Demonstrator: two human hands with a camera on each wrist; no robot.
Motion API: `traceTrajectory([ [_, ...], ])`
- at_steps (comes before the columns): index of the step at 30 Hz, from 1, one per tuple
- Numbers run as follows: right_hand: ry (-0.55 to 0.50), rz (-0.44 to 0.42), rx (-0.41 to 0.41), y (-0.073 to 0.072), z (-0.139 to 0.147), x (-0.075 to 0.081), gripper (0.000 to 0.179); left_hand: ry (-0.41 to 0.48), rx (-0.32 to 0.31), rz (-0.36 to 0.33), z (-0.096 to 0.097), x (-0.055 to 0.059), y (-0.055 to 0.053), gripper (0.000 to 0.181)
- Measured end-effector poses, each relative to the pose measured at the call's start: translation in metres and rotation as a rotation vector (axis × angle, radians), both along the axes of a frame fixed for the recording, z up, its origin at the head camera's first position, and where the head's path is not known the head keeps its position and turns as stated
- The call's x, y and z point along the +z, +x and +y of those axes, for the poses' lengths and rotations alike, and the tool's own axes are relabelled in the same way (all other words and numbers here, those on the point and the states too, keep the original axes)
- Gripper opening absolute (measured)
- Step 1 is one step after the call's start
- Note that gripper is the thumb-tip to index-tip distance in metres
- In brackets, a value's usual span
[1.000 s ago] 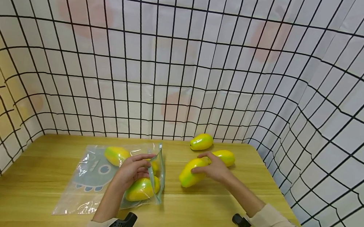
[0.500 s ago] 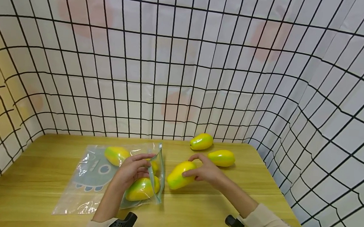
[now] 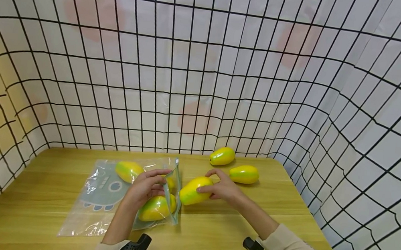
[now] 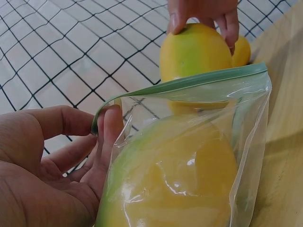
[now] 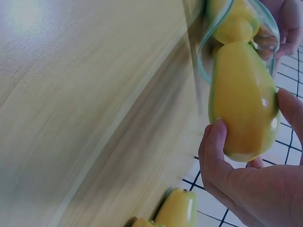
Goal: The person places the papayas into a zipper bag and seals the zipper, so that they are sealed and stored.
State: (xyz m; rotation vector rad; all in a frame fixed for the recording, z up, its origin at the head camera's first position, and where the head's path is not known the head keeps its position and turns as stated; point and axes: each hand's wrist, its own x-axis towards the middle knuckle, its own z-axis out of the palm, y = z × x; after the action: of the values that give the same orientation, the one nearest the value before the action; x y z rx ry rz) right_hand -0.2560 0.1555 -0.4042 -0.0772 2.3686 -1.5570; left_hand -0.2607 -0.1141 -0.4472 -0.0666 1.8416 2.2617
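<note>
A clear zip bag [image 3: 81,214] with a grey-blue cartoon print lies on the table, several yellow-green papayas inside, among them a front papaya [image 3: 155,210] and a rear papaya [image 3: 128,170]. My left hand [image 3: 143,188] pinches the green zip edge [image 4: 189,84] of its mouth between thumb and fingers, holding it parted. In my right hand [image 3: 226,190] is another papaya [image 3: 191,192], gripped at its rear end with thumb and fingers. Its front end is at the bag's mouth; the right wrist view shows it close against a papaya [image 5: 236,28] inside.
Two loose papayas lie on the wooden table [image 3: 211,238] at the back right: one papaya [image 3: 222,156] near the netting, one papaya [image 3: 244,174] behind my right hand. Black grid netting [image 3: 197,80] over pale cloth encloses the back and sides.
My right hand has moved left with its papaya, away from the loose ones and up to the bag's mouth. The left hand and the bag have stayed put.
</note>
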Motion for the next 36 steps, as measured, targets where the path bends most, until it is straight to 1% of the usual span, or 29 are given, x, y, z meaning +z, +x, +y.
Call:
traceTrajectory([
  [7, -0.018, 0.001, 0.002, 0.003, -0.003, -0.003, 0.059, 0.0, -0.012, 0.006, 0.001, 0.003, 0.002, 0.044],
  [9, -0.008, 0.001, 0.005, 0.004, -0.004, -0.003, 0.059, -0.003, -0.013, 0.006, 0.001, 0.003, 0.002, 0.044],
  [15, 0.002, -0.024, 0.019, 0.006, -0.005, -0.007, 0.06, -0.005, -0.022, 0.008, 0.001, 0.003, 0.002, 0.044],
  [21, -0.02, -0.038, 0.031, 0.008, -0.008, -0.011, 0.061, 0.009, -0.031, 0.011, 0.001, 0.002, 0.002, 0.044],
  [24, -0.031, -0.048, 0.036, 0.009, -0.01, -0.012, 0.062, 0.015, -0.026, 0.008, 0.001, 0.002, 0.002, 0.044],
  [30, -0.018, -0.061, 0.031, 0.011, -0.014, -0.015, 0.064, 0.007, -0.014, 0.011, 0.002, 0.003, 0.001, 0.043],
  [36, -0.021, -0.074, 0.07, 0.013, -0.017, -0.015, 0.067, -0.007, -0.014, 0.019, 0.003, 0.004, 0.002, 0.041],
])
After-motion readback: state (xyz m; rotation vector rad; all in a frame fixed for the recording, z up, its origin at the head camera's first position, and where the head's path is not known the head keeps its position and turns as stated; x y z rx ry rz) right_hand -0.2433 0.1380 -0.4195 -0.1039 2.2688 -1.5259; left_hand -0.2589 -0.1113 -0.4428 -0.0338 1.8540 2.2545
